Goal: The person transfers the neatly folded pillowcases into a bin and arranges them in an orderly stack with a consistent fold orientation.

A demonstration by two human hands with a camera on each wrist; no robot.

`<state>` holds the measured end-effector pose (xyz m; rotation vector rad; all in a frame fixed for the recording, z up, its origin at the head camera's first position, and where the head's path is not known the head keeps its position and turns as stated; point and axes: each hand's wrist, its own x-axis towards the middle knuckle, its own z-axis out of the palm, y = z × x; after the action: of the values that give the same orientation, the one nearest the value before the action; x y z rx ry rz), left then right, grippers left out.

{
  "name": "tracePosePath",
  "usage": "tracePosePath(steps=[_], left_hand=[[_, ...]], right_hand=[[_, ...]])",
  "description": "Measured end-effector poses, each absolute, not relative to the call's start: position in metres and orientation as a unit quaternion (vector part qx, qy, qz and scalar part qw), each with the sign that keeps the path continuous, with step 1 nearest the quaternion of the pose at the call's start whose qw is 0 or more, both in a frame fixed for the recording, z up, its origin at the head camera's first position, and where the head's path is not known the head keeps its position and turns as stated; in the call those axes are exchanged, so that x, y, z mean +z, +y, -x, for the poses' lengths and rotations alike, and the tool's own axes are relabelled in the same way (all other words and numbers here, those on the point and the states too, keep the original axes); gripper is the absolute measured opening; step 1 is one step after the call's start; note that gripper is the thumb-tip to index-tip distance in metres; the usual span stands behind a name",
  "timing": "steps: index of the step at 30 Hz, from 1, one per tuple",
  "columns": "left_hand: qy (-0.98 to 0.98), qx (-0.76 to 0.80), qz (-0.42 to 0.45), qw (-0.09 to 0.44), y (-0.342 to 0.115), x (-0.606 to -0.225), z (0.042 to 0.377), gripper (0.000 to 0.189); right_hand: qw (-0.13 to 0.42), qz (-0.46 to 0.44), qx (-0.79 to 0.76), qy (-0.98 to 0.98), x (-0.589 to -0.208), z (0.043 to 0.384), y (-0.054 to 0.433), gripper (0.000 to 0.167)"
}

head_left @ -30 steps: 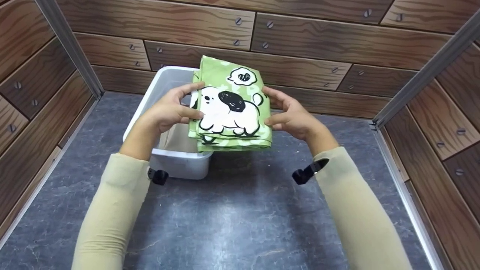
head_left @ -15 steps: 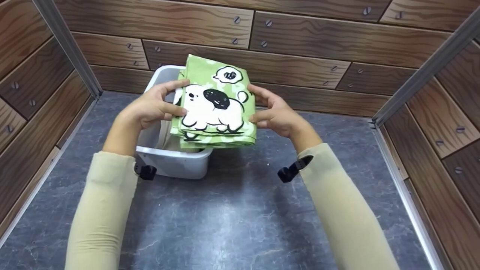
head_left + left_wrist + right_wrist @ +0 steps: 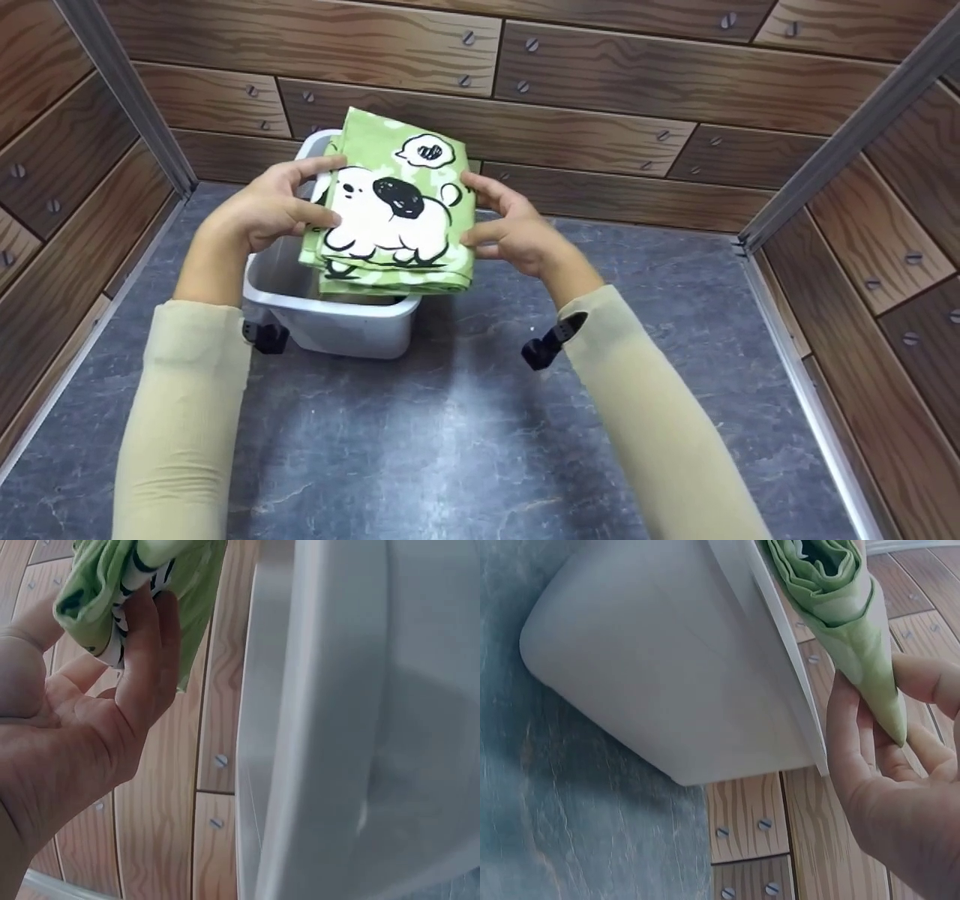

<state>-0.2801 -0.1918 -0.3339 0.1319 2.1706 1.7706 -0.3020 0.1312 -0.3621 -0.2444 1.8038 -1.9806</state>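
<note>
A folded green cloth (image 3: 397,210), printed with a white dog and a heart bubble, is held between both hands above a white plastic bin (image 3: 345,330). My left hand (image 3: 266,206) pinches its left edge, thumb on the near face and fingers behind. On the opposite edge my right hand (image 3: 517,229) pinches it the same way. In the right wrist view the cloth (image 3: 855,652) shows its rolled, layered folds above the bin's rim. The left wrist view has the cloth (image 3: 187,607) beside the bin wall (image 3: 330,720). Most of the bin's inside is hidden by the cloth.
The bin stands on a dark grey marbled floor (image 3: 450,435) at the left. Wood-patterned panels (image 3: 600,97) enclose the back and both sides, with metal strips (image 3: 847,142) at the corners. Small black cameras (image 3: 551,345) sit at the wrists.
Both hands have carried the cloth leftward, so it now sits over more of the bin. Their grip on its two edges looks the same, and the bin stays where it was.
</note>
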Motion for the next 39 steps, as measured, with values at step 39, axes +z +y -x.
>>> tracePosePath(steps=[39], left_hand=[[0.854,0.499,-0.039,0.144,-0.209,-0.329,0.276,0.083]], right_hand=[[0.201,0.057,-0.652,0.729,-0.357,0.293,0.061,0.088]])
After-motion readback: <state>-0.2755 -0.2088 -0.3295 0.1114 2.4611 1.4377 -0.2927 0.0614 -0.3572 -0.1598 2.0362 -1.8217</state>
